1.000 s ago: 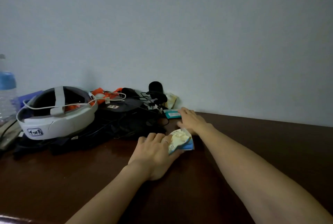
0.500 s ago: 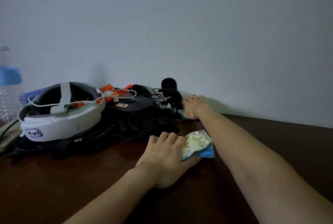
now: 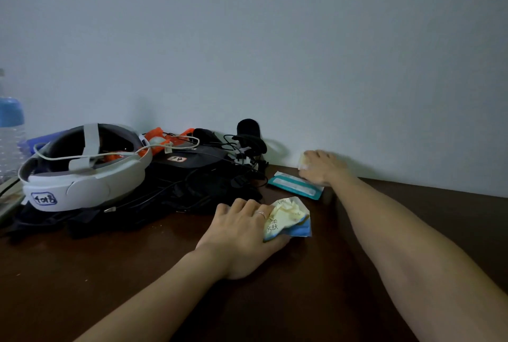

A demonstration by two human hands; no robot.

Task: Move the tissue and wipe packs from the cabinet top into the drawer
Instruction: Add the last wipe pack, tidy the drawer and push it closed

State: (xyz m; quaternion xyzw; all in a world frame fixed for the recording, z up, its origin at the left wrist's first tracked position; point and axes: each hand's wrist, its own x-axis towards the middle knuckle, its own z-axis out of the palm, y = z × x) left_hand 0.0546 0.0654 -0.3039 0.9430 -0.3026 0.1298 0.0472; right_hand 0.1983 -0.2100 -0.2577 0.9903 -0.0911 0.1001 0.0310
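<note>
While the left hand (image 3: 242,234) grips the crumpled tissue pack (image 3: 288,218), its fingers (image 3: 247,208) curled over it, and the right hand (image 3: 320,167) closes on a pale pack (image 3: 303,160) by the wall, both are to be lifted clear of the teal wipe pack (image 3: 295,185).

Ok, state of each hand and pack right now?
left hand: grips crumpled yellow-and-blue pack on cabinet top
right hand: by the wall, holds small pale pack
teal pack: flat on cabinet top, ungripped
drawer: not in view

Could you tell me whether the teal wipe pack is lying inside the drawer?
No, the teal wipe pack lies flat on the dark cabinet top, beside the right hand.
</note>
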